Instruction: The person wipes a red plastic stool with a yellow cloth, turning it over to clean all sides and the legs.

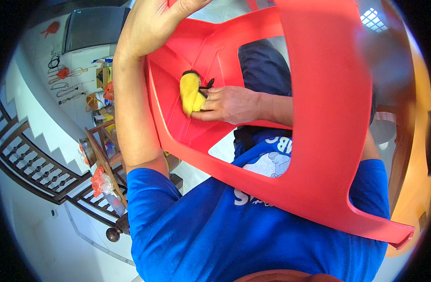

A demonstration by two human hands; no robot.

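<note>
A red plastic stool [325, 105] is tipped over in front of my torso, its ribbed underside and cut-out legs facing me. My left hand [159, 24] is at the stool's upper edge, thumb stretched along it; the fingertips are cut off by the frame. Through an opening between the legs reaches my right hand [228, 105], holding a bunched yellow cloth [191, 93] with black trim. The cloth presses against the underside of the seat [208, 60]. Part of my right forearm is hidden behind the nearer leg frame.
To the left stands a wooden rack [106, 151] with bags and boxes. Behind it run dark stair railings [42, 165]. Cables and tools hang on the white wall [78, 91] below a dark glossy panel [95, 30]. Orange-brown wooden furniture [411, 169] lines the right side.
</note>
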